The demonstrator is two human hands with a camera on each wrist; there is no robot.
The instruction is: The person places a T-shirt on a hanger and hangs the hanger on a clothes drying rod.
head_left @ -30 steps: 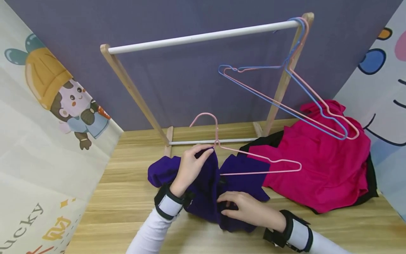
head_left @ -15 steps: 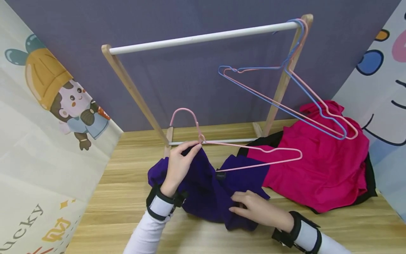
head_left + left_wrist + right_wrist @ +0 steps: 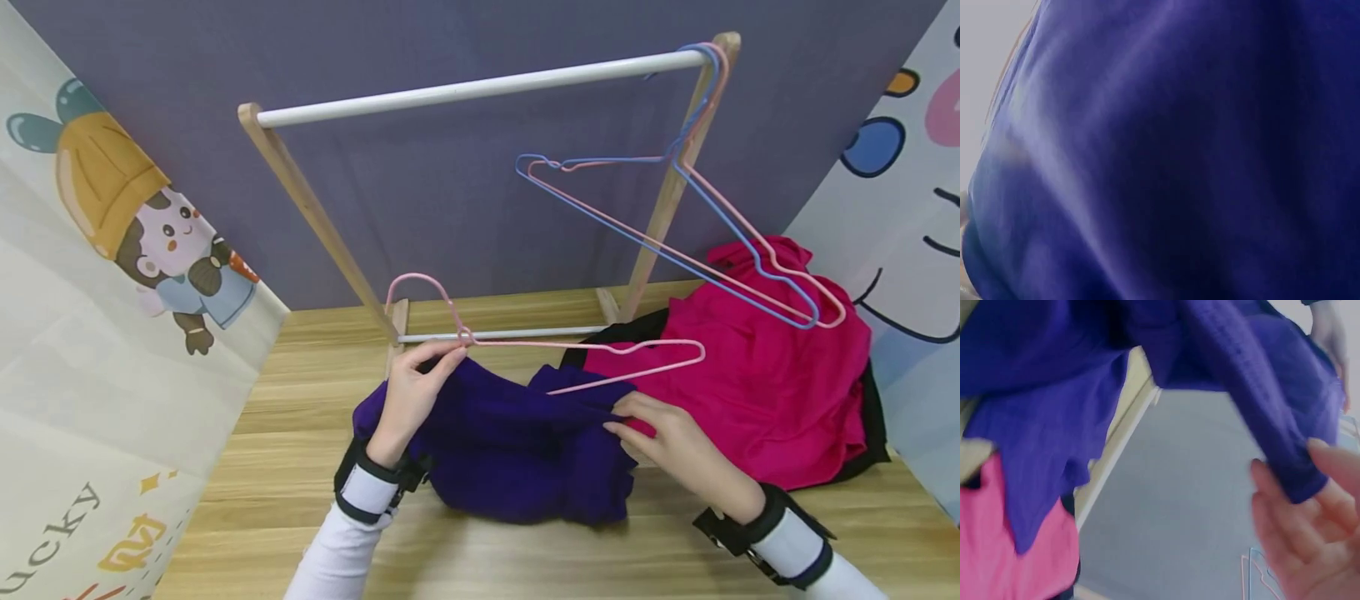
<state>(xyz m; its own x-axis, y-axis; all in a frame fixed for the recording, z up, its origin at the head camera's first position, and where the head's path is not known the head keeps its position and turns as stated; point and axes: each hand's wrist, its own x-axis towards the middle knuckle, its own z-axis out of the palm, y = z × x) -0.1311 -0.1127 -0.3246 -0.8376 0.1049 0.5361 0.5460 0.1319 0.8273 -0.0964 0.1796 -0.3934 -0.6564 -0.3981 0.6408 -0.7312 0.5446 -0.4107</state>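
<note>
A purple shirt (image 3: 525, 450) lies bunched over the table's middle, partly lifted between my hands. My left hand (image 3: 412, 392) pinches its upper left edge together with a pink wire hanger (image 3: 525, 343) just below the hook. The hanger's left arm is hidden behind the cloth, while its right arm sticks out bare. At the right, my right hand (image 3: 667, 429) pinches the shirt's edge between thumb and fingers. The right wrist view shows a folded strip of the purple shirt (image 3: 1254, 387) in those fingers (image 3: 1291, 525). Purple cloth (image 3: 1179, 156) fills most of the left wrist view.
A clothes rack with a white rail (image 3: 480, 87) and wooden posts stands behind. A blue hanger (image 3: 592, 223) and another pink hanger (image 3: 772, 258) hang at its right end. Magenta clothing (image 3: 780, 383) lies over black cloth (image 3: 873, 417) on the table's right side.
My left hand has moved left with the hanger, whose hook has tipped left. My right hand has moved right and up and pulls the shirt's edge out, covering the black label seen before.
</note>
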